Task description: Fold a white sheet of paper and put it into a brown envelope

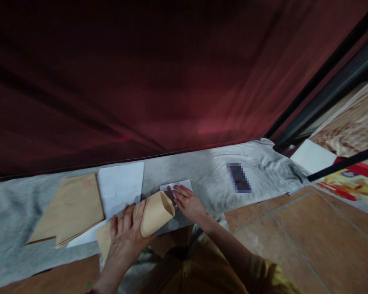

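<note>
My left hand [124, 237] grips a brown envelope [155, 212] that is curled open into a tube, its mouth facing right. My right hand [188, 202] lies flat on a small folded white paper [175, 185] just beside the envelope's mouth, fingers together on the sheet. Both rest on a grey cloth [214, 175] spread over the floor. A stack of brown envelopes [69, 208] and a white sheet [121, 185] lie to the left of my hands.
A dark red curtain [159, 81] hangs right behind the cloth. A blurred dark object [239, 177] lies on the cloth at the right. Terracotta floor tiles [309, 232] spread to the right, with a white paper [313, 157] and a colourful printed sheet [352, 183] beyond a black bar.
</note>
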